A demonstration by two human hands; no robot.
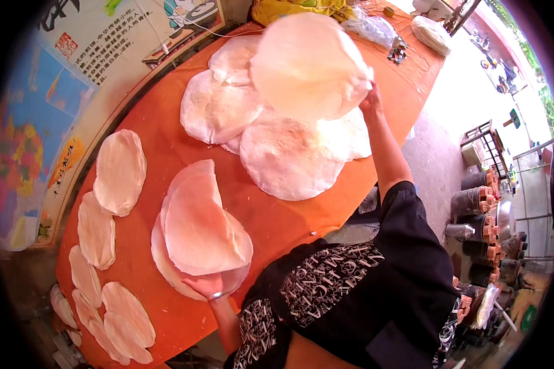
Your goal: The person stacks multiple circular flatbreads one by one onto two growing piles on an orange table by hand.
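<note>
My right hand [371,99] grips the edge of a large thin round flatbread [309,69], raised over other round flatbreads [293,159] that overlap on the orange table cover. At the lower middle, my left hand [205,286] reaches under a small pile of flatbreads; its fingers are mostly hidden. The top sheet [203,226] of that pile is partly folded over, with a notch at its upper right. Whether the left fingers are closed on the pile does not show.
Folded flatbreads [120,173] lie along the table's left side, beside a wall with printed posters [106,37]. A yellow bag [277,11], clear plastic [371,27] and a wrapped bundle [430,34] lie at the far end. Stacked dark cylinders [475,200] stand at the right.
</note>
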